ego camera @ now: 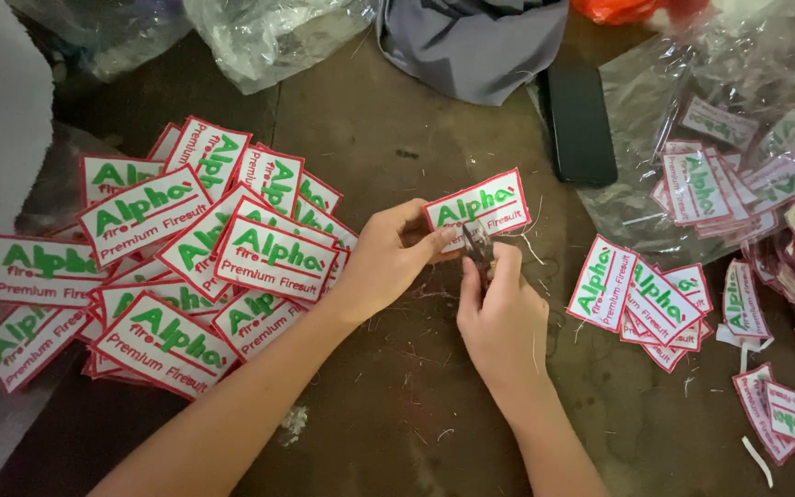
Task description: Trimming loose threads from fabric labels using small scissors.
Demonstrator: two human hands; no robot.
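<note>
The left hand pinches one embroidered patch — white field, green lettering, red stitched border — by its lower left corner, thumb on top and fingers closed beneath. The patch is held just above the brown work table, near the middle of the view; its long axis runs left to right, tilted so the right end rises toward the far side of the table. The right hand is closed around small metal thread snips, whose tip points up and touches the patch's lower edge. A large heap of matching patches lies to the left, a smaller stack to the right. A black phone lies flat beyond, beside a clear plastic bag holding more patches. Thread clippings are scattered on the table beneath both hands.
</note>
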